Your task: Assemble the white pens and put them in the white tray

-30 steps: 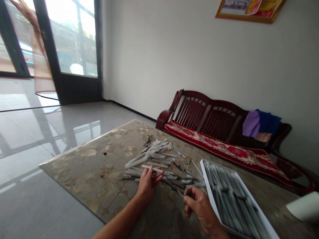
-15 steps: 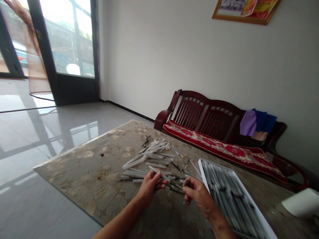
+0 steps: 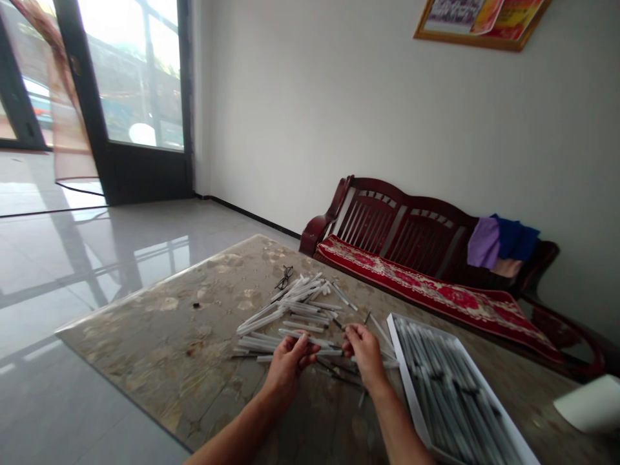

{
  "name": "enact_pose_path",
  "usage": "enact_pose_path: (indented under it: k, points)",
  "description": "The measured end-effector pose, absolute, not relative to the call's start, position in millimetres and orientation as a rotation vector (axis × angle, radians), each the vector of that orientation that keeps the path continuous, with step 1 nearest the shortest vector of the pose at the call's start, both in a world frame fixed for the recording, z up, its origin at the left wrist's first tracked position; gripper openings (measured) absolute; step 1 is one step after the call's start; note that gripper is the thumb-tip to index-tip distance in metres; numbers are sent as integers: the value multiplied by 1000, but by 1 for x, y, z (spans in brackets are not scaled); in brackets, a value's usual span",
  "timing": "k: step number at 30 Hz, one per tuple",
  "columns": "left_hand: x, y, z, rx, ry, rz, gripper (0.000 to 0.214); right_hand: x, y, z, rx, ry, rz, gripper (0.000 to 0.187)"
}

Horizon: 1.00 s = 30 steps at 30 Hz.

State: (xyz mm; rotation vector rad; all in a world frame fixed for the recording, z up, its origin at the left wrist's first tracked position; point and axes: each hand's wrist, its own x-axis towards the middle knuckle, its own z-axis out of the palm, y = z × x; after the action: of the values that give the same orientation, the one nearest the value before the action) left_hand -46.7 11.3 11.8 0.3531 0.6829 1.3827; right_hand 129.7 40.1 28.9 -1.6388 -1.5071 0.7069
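A scattered heap of white pen barrels (image 3: 295,303) and thin dark refills lies on the marbled table (image 3: 194,336). My left hand (image 3: 287,366) is closed on one white pen barrel (image 3: 310,338), held level above the table. My right hand (image 3: 364,354) sits just to its right with the fingers pinched together near the barrel's end; what they grip is too small to make out. A white box (image 3: 448,387) packed with several assembled pens stands right of my right hand.
Black spectacles (image 3: 283,278) lie at the far end of the heap. A dark wooden bench (image 3: 411,226) with a red cushion and folded cloths stands behind the table. A white object (image 3: 588,403) sits at the far right. Glass doors stand at the left.
My left hand lifted a white barrel off the heap. My right hand moved up and left toward it, closing in on the barrel's end.
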Motion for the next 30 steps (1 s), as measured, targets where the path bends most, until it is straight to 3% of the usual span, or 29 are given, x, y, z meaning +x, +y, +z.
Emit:
enact_pose_path:
  k: [3, 10, 14, 18, 25, 30]
  points:
    - [-46, 12, 12, 314, 710, 1389, 39, 149, 73, 38, -1883, -1791, 327, 26]
    - [-45, 14, 8, 283, 758, 1380, 33, 158, 87, 31, -1937, -2105, 273, 27]
    - [-44, 15, 9, 275, 744, 1374, 33, 161, 85, 31, -1962, -2088, 244, 18]
    - [-46, 15, 9, 268, 729, 1388, 33, 154, 78, 33, -1952, -1955, 252, 23]
    - [-47, 15, 7, 254, 701, 1423, 28, 112, 25, 25, -1400, -1234, 938, 32]
    - [-47, 15, 4, 271, 696, 1417, 31, 95, 6, 27, -1274, -1004, 1013, 38]
